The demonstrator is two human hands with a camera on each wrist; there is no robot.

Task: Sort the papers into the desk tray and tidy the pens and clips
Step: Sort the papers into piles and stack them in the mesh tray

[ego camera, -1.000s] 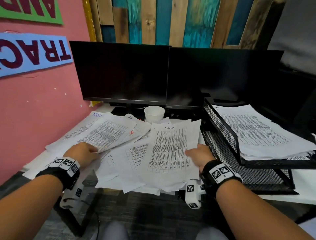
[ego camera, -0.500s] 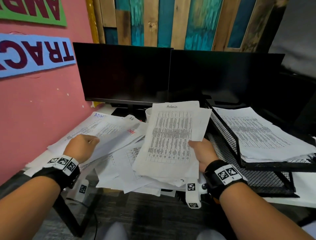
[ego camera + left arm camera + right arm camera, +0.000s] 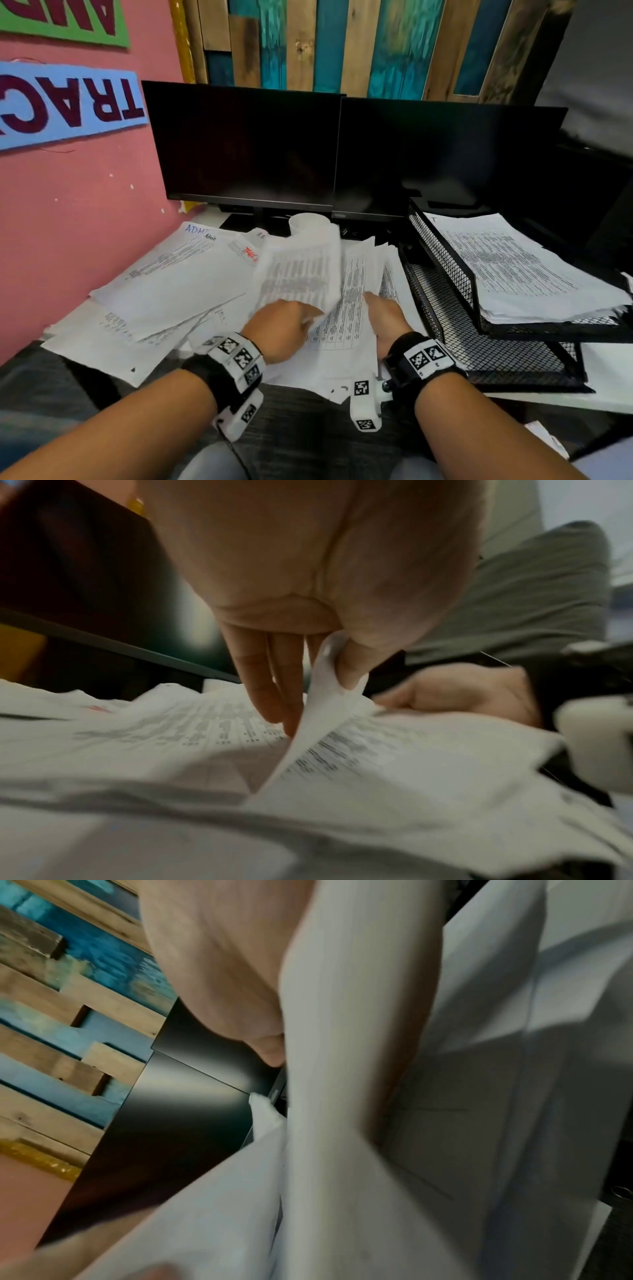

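Both forearms reach forward side by side, each wrist wearing a black band with white marker blocks. The left hand (image 3: 286,327) is palm down, thumb and fingers (image 3: 270,685) pinching the corner of a sheet (image 3: 301,270). The right hand (image 3: 385,317), just beside it, grips a bundle of papers (image 3: 356,291) at its edge.

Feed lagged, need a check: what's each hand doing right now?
Left hand: pinching the corner of a printed sheet, thumb against fingers.
Right hand: gripping a sheaf of papers.
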